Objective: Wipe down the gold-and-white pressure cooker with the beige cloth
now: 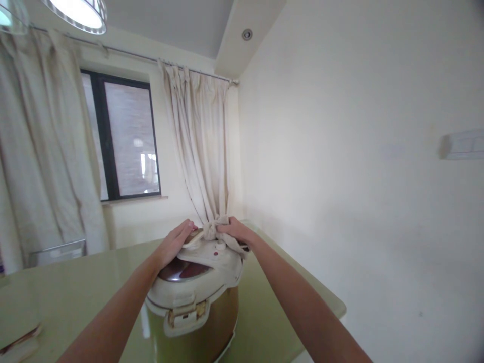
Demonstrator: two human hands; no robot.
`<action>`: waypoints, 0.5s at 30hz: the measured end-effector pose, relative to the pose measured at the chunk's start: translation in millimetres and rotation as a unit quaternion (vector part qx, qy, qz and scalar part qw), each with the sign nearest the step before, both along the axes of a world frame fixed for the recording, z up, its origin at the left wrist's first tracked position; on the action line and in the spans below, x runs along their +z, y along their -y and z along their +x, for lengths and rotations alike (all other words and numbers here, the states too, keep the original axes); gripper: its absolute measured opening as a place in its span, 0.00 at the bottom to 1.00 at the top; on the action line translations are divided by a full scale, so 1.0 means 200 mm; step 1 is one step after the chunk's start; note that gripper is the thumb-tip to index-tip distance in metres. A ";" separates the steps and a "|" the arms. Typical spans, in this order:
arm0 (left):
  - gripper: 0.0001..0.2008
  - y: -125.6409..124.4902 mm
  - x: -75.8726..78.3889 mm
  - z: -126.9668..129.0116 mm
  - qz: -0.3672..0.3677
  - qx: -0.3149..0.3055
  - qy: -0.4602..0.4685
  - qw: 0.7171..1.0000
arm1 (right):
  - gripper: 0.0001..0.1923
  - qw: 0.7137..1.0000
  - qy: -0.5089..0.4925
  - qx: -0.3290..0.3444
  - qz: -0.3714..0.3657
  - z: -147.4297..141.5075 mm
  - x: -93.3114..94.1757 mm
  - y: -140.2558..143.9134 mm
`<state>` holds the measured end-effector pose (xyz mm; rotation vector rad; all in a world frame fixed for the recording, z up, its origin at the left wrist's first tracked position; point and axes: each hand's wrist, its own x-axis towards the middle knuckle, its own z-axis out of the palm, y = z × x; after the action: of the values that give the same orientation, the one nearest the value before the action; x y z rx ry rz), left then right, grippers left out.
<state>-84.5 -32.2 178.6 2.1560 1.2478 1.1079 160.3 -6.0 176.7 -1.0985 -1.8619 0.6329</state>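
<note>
Rice cooker (194, 302) is stood on the green table (68, 297), near its right end, lid shut. Left hand (174, 245) is laid flat, fingers spread, on the lid top, holding nothing. Right hand (235, 231) is closed around a bunched cloth (215, 229), pressed on the lid's far edge. For wiping well, the cooker is best steadied by the flat hand while the cloth is kept bunched and drawn around the rim and vent
</note>
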 end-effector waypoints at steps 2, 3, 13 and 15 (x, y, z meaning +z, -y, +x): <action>0.31 0.01 0.00 0.01 0.021 0.012 -0.013 1.000 | 0.12 0.999 -0.025 -0.017 -0.012 0.05 -0.08 0.02; 0.31 0.00 0.00 0.01 0.031 0.019 -0.016 0.999 | 0.14 0.998 -0.050 -0.029 -0.009 0.07 -0.13 0.05; 0.38 -0.02 -0.02 0.03 -0.034 0.011 0.081 0.996 | 0.21 0.930 0.063 -0.121 0.340 -0.04 -0.43 0.74; 0.43 -0.02 -0.02 0.02 -0.125 -0.041 0.182 0.974 | 0.27 0.913 0.173 -0.042 0.367 -0.14 -0.36 0.77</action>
<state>-80.2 -28.1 174.9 1.7096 1.0574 1.1756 131.5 -159.4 105.7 -0.7954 -2.0659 -0.3409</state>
